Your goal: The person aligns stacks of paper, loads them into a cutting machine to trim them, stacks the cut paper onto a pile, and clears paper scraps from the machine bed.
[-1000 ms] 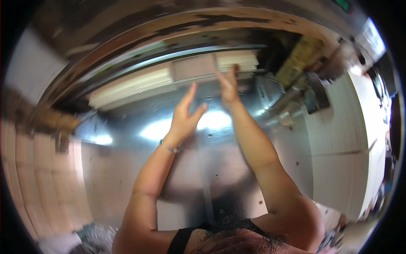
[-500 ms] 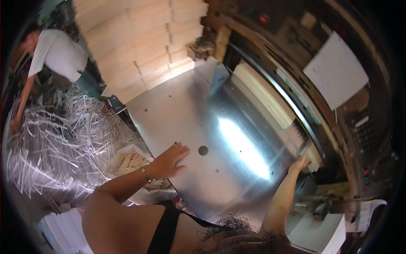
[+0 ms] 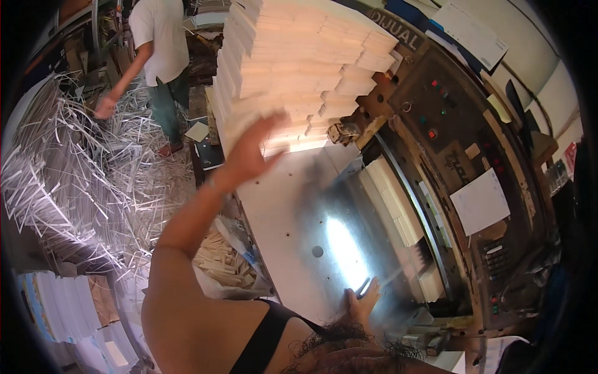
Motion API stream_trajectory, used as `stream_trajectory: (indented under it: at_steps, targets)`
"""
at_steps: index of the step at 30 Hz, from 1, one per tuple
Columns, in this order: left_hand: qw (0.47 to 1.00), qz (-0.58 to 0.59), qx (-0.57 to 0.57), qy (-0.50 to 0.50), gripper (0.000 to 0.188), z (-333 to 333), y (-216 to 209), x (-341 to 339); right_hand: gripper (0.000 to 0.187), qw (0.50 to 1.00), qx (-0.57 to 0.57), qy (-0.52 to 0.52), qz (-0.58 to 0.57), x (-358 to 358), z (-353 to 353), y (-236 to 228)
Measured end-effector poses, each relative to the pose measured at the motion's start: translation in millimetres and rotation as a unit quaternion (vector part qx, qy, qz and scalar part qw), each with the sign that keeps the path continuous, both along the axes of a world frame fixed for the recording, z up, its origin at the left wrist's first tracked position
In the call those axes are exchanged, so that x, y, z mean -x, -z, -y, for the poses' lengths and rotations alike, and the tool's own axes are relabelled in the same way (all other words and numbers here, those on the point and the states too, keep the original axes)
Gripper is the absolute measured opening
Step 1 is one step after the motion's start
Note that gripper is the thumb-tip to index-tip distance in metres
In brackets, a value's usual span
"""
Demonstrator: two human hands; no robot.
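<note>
My left hand, blurred by motion, is raised in front of the lower part of a tall stack of paper. Its fingers are stretched out with the thumb apart, and nothing shows in it. Low over the near part of the shiny metal table, my right hand has thumb and fingers spread beside the bright reflection. Whether it touches the surface is hard to tell. Past it on the right, cut paper blocks lie along the metal bar of a cutting machine.
Paper strips heap on the left floor, where a person stands with one arm out. A sack of offcuts leans by the table's left edge. A control panel with buttons and a pinned white sheet stand at right.
My left hand has gone up and away from the table toward the tall stack. My right hand has left the paper by the bar and come inward. The view has shifted; the person stands more upright.
</note>
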State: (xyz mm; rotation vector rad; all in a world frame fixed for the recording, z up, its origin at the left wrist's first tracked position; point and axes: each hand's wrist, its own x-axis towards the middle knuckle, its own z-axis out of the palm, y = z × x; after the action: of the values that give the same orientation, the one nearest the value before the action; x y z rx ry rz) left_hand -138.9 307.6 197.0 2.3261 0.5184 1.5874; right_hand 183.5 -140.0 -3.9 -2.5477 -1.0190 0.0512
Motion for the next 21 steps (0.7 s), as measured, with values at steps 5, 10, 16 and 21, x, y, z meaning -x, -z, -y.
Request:
stream_trajectory:
  at_steps: [5, 10, 16, 21]
  targets:
    - [0.929, 0.349, 0.062, -0.106, 0.041, -137, -117, 30, 0.100, 0.998, -0.058, 0.028, 0.007, -7, 5, 13]
    - [0.900, 0.406, 0.114, -0.109, 0.056, -222, -181, 55, 0.090, 0.998, -0.052, 0.030, 0.016, -10, 9, 13]
    - [0.879, 0.306, 0.365, 0.006, 0.098, -269, -204, 49, 0.083, 0.997, -0.067, 0.024, 0.022, -10, 4, 15]
    - [0.810, 0.396, 0.425, 0.086, 0.106, -246, -209, 13, 0.083, 0.996, -0.053, 0.050, 0.047, -16, 11, 14]
